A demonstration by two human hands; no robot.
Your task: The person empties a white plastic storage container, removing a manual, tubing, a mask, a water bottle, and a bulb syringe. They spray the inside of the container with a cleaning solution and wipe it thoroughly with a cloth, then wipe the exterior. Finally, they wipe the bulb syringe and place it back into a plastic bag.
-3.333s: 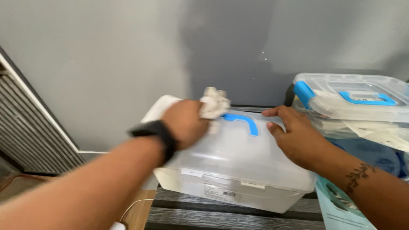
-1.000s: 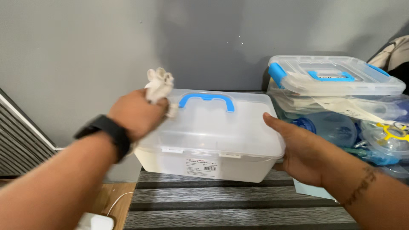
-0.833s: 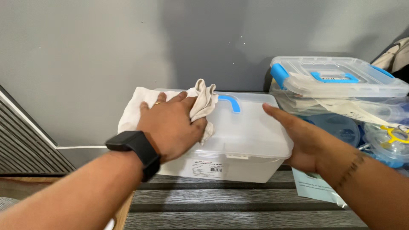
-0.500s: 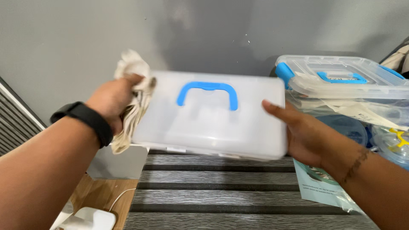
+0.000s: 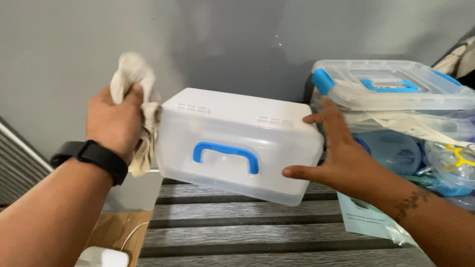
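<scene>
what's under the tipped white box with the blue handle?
Under the frosted white plastic box, held off the surface by left hand and right hand, lies grey slatted tabletop. The strip directly below its far edge is hidden.

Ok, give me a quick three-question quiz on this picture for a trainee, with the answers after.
1. True or false: the white plastic box lies flat on the slatted table.
2. What does the left hand grip besides the box?
3. The blue handle faces: A) the wall, B) the camera, C) the table.

Key
1. False: it is held up between both hands, tipped on its side.
2. A crumpled pale cloth.
3. B. The right hand presses the box's other end, fingers spread.
</scene>
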